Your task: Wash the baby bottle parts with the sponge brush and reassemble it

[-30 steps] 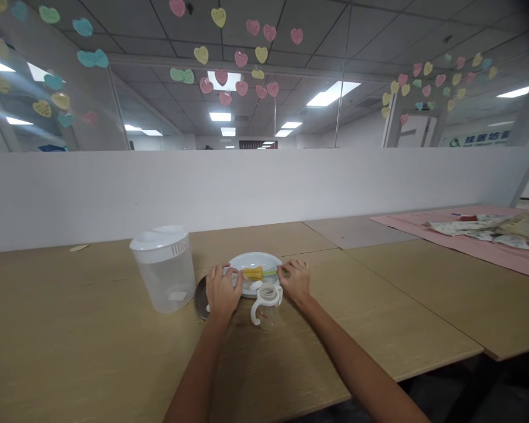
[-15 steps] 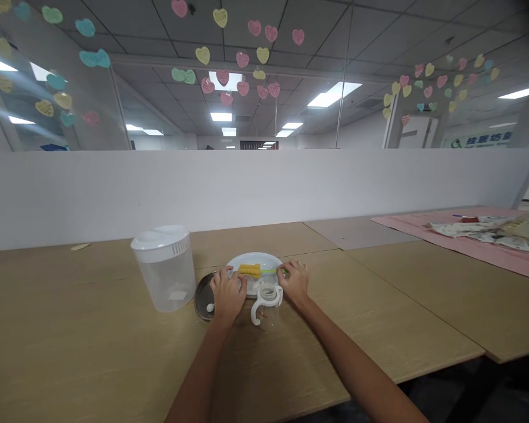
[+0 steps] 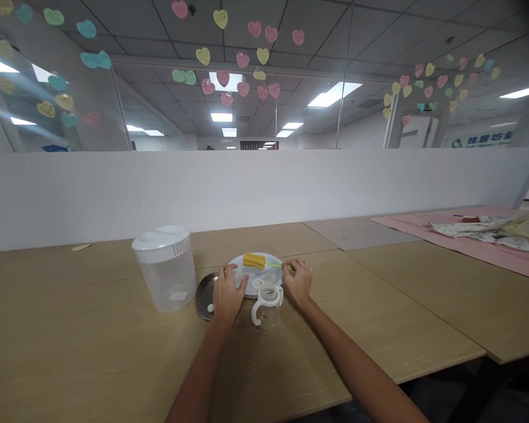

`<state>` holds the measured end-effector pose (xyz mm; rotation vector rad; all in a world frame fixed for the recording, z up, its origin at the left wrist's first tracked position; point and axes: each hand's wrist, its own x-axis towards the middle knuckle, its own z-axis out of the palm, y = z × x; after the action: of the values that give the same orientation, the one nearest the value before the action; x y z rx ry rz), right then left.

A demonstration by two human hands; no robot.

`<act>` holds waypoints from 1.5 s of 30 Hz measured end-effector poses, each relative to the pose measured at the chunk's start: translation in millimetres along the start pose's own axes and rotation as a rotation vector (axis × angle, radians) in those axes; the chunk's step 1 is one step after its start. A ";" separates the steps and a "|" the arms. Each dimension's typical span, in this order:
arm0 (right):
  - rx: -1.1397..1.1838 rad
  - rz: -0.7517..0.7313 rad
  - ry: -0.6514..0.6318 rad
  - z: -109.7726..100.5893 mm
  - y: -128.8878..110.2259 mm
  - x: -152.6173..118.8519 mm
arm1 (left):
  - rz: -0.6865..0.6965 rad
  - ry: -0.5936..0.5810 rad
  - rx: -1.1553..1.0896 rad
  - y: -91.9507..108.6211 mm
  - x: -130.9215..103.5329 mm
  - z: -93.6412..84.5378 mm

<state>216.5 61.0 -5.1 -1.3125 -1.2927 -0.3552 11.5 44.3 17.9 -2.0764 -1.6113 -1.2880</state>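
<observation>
our left hand (image 3: 227, 292) rests on the near-left rim of the white plate (image 3: 256, 276), fingers spread flat over the edge, not clamped on anything we can make out. our right hand (image 3: 298, 282) is at the plate's right rim, fingers pinched together on the thin green handle of the bottle brush (image 3: 260, 261). the yellow sponge head of the brush sits on the far half of the plate.

risks as we judge them: the grip is far out on a thin handle, so the sponge end could swing or roll off the plate's far edge. the handled baby bottle (image 3: 266, 301) stands upright just in front of the plate, between our two wrists, touching or nearly touching the rim. any pull of the plate toward us, or a dropped wrist, could tip it. it looks light and top-heavy.

around: a round metal lid (image 3: 204, 289) lies flat on the tabletop (image 3: 92, 346) just left of the left hand, partly under it. a clear lidded container (image 3: 165, 268) stands further left, apart from the plate. pink cloth (image 3: 467, 238) with packets far right, well apart. white partition (image 3: 247, 188) behind. the bottle is the only thing in the way.
</observation>
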 end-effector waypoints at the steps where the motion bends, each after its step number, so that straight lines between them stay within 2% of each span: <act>1: 0.020 0.028 0.024 -1.2 -0.7 0.5 | -0.012 0.009 -0.024 -1.0 0.2 0.8; 4: 0.043 0.056 0.071 -4.7 -3.1 1.1 | -0.060 0.051 -0.087 -1.8 0.6 1.4; 7: -0.008 -0.048 0.047 -7.3 -5.6 -0.1 | -0.077 0.095 -0.127 0.1 1.6 -1.8; 14: -0.118 -0.261 -0.027 -12.8 -5.6 -0.7 | 0.083 0.132 -0.149 2.7 2.1 -8.1; 18: -0.128 -0.341 -0.058 -14.6 -6.8 0.5 | 0.179 0.048 -0.150 5.6 -1.4 -4.5; 20: -0.136 -0.316 -0.050 -14.0 -6.3 1.5 | 0.233 0.019 -0.148 7.5 -3.2 -3.1; 22: -0.150 -0.261 -0.030 -12.9 -3.6 2.8 | 0.263 0.041 -0.146 9.3 -4.3 -3.0; 27: -0.091 -0.255 -0.070 -10.5 1.1 3.7 | 0.209 0.131 -0.131 12.5 -4.5 -4.1; 32: 0.034 -0.210 -0.054 -11.5 -9.6 1.5 | 0.162 0.102 -0.101 12.4 -4.5 -2.4; 36: 0.099 -0.156 -0.037 -12.0 -10.8 1.7 | 0.117 0.083 -0.172 12.6 -4.1 -2.9; 41: 0.158 -0.123 -0.083 -12.0 -6.7 2.8 | 0.155 0.068 -0.236 11.0 -3.6 -2.3; 45: 0.232 -0.065 -0.036 -13.8 -5.5 4.8 | 0.159 0.047 -0.290 5.5 -4.0 2.1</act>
<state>220.4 49.8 5.1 -1.0875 -1.3652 -0.2198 17.2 40.8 15.5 -2.2638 -1.2736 -1.5775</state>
